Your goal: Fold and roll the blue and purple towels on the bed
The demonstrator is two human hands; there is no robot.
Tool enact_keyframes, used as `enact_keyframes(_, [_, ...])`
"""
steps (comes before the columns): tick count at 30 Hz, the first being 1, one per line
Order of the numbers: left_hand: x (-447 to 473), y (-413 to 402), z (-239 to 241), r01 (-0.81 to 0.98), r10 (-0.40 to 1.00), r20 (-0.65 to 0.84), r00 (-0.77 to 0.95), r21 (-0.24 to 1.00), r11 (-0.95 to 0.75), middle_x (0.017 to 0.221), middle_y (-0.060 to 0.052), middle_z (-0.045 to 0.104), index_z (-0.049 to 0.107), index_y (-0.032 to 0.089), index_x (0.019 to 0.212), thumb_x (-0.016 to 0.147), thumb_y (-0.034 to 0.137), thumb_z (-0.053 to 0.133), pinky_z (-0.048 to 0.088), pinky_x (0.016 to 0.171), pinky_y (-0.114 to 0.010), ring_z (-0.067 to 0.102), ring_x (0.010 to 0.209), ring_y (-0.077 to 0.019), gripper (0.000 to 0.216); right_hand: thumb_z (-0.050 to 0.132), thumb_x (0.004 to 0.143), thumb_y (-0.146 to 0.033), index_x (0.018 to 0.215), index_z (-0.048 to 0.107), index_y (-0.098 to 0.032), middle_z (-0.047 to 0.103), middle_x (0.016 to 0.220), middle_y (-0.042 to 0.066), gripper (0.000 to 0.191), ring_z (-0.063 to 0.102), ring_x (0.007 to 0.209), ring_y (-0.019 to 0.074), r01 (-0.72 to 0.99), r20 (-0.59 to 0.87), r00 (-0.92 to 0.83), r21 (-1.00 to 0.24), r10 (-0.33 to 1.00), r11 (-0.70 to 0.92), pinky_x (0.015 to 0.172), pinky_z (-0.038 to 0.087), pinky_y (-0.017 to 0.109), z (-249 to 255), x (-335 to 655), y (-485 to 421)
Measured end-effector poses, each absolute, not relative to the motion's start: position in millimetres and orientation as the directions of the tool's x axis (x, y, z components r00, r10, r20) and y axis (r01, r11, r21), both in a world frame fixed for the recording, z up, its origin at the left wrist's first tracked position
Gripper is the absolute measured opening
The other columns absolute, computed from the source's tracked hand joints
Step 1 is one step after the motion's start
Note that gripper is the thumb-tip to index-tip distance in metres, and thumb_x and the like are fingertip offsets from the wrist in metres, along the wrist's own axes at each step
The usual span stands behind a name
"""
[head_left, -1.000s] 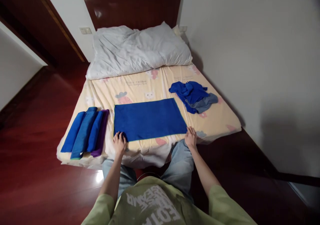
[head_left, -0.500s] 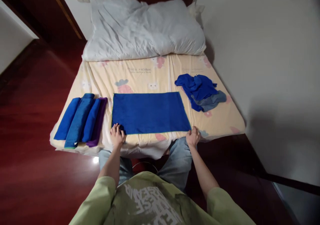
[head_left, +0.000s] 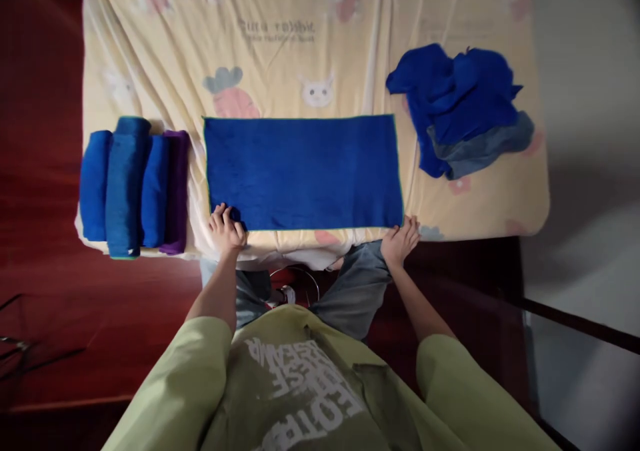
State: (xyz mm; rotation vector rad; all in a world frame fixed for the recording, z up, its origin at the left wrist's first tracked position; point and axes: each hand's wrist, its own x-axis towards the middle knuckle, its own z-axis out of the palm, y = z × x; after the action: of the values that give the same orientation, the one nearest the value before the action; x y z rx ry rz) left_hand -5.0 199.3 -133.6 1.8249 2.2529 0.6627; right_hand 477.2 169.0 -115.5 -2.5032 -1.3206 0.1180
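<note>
Head view: the flat blue towel [head_left: 303,171] lies mid-bed. The left hand [head_left: 226,227], fingers curled, pinches its 7 o'clock corner; the right hand [head_left: 400,239] grips the 5 o'clock corner. Rolled towels [head_left: 133,187] sit at 9 o'clock, a crumpled pile [head_left: 457,107] at 2 o'clock.

I see the flat towel [head_left: 303,171] mid-bed [head_left: 320,44], 4 rolled towels [head_left: 134,187] at 9 o'clock, crumpled pile [head_left: 460,111] at 2.
</note>
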Motion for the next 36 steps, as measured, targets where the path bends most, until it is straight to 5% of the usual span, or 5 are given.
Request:
enact_keyframes(11, [0.7,205.8,-122.0,0.858,0.947,-0.047,-0.317,0.413,0.307,0.151,-0.023,0.043,0.053,0.010,0.134,0.074,0.019,0.050,0.016,0.119,-0.060,0.031,0.146,-0.0375,0.061,0.030,0.096,-0.025,0.149,0.038,-0.011,0.037,0.157,0.024,0.056,0.026,0.152,0.0320,0.771,-0.066,0.599,-0.221,0.798,-0.597,0.119,0.024,0.065,-101.0,469.5,175.6])
enact_keyframes(27, [-0.7,202.2,-124.5,0.891,0.967,0.101,-0.233,0.421,0.170,0.153,-0.020,0.041,0.052,0.012,0.137,0.084,0.024,0.048,0.016,0.121,-0.057,0.030,0.147,-0.0364,0.055,0.024,0.099,-0.028,0.150,0.041,-0.015,0.038,0.159,0.018,0.055,0.023,0.153,0.0283,0.781,0.102,0.600,-0.290,0.793,-0.553,0.122,0.020,0.061,-127.1,467.9,169.5])
enact_keyframes(36, [5.9,203.2,-118.0,0.909,0.965,0.143,-0.221,0.390,0.150,0.152,-0.021,0.044,0.053,0.010,0.136,0.083,0.022,0.046,0.019,0.120,-0.055,0.033,0.145,-0.0346,0.054,0.019,0.100,-0.024,0.152,0.039,-0.013,0.033,0.161,0.020,0.056,0.023,0.153,0.0286,0.797,0.117,0.596,-0.209,0.794,-0.567,0.120,0.018,0.063,-128.4,466.2,171.2])
